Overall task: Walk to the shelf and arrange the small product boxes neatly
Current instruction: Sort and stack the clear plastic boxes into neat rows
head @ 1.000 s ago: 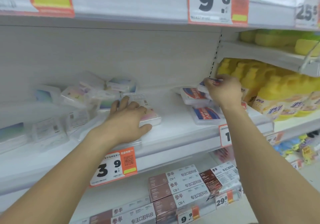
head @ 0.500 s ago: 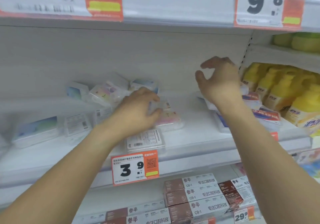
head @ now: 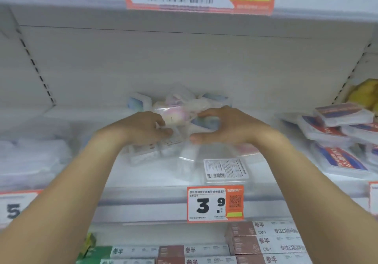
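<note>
A jumbled pile of small clear plastic boxes with pastel contents lies at the middle of the white shelf. My left hand grips one clear box at the pile's left side, fingers and thumb pinched on it. Facing it, my right hand curls its fingers over and its thumb under boxes on the pile's right side. One more clear box lies flat, label up, near the shelf's front edge, apart from both hands.
Red-and-blue flat boxes are stacked at the right, with yellow bottles behind them. Blurred clear boxes sit at the left. A 3.9 price tag hangs on the shelf edge. Brown-and-white cartons fill the shelf below.
My right hand left the red-and-blue boxes and swung left to the clear-box pile. My left hand rose from the flat box onto the pile. The view shifted left and closer.
</note>
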A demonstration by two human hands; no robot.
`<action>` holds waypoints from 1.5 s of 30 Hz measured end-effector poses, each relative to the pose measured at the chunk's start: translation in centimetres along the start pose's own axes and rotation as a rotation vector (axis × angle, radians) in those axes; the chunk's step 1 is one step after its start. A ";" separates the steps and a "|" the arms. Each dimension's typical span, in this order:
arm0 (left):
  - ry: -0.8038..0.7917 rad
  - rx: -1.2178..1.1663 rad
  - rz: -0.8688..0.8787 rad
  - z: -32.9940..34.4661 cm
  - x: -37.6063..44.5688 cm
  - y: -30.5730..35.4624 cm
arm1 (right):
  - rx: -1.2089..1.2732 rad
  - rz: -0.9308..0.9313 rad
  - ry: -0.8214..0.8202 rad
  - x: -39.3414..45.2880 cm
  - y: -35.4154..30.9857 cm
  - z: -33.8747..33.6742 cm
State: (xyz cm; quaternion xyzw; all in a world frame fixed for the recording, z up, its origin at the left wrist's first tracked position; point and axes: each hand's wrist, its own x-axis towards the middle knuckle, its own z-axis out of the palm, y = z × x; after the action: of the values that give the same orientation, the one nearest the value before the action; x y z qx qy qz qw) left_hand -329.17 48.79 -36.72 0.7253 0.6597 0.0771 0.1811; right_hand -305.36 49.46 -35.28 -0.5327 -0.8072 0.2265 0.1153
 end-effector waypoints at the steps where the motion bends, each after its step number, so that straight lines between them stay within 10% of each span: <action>1: -0.026 0.002 -0.026 -0.2 -0.3 0.0 | 0.012 0.024 -0.030 -0.1 0.3 -0.5; 9: 0.140 -0.247 0.157 -0.3 -1.4 2.6 | 0.182 0.066 -0.061 -1.1 1.9 -3.3; 17: -0.142 -0.001 0.208 1.8 -2.3 5.4 | -0.075 0.377 -0.223 -2.5 4.7 -4.4; 25: -0.071 -0.143 0.231 0.3 -3.3 3.6 | -0.104 0.343 0.017 -2.3 5.0 -6.5; 28: 0.116 -0.009 0.026 0.2 -2.7 1.4 | 0.172 0.087 0.283 0.3 2.9 -4.8; 32: -0.100 0.259 -0.316 -0.9 -3.2 -2.4 | -0.088 0.029 -0.054 3.2 -1.2 -2.4; 41: -0.066 0.068 -0.023 -1.2 -4.0 -1.9 | -0.398 0.154 -0.231 2.9 -2.6 -4.8; 45: 0.036 -0.115 0.059 -1.2 -3.9 -2.8 | -0.186 0.028 0.052 7.6 -3.6 -4.5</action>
State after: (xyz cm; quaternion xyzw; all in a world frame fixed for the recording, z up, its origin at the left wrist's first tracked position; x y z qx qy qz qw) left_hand -332.59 45.33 -36.17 0.7312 0.6358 0.1333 0.2081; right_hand -309.44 56.31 -30.03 -0.5579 -0.8141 0.1382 0.0831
